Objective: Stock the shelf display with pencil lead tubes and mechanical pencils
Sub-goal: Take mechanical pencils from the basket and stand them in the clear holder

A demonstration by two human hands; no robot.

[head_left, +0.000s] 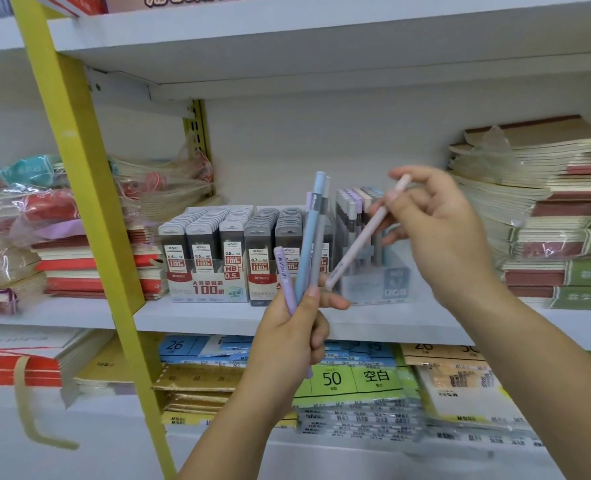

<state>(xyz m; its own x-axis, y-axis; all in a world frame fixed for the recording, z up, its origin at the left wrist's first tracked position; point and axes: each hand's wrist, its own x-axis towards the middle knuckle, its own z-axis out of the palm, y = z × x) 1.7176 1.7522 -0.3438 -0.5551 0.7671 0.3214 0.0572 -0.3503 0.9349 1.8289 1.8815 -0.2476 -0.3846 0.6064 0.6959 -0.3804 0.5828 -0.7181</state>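
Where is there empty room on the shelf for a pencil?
A bare strip of the white shelf runs in front of the grey lead-tube boxes. A gap lies between the clear plastic pencil box and the green-and-red notebook stack. Left, by the red notebooks, it is crowded.

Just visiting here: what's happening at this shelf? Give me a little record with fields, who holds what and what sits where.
Left hand: grips a bunch of pencils, purple, blue and grey
Right hand: pinches one pink pencil, tilted
Lead tubes: rows in display boxes on the shelf
Clear box: beside the tubes, pencils upright inside
Far right: stacked notebooks
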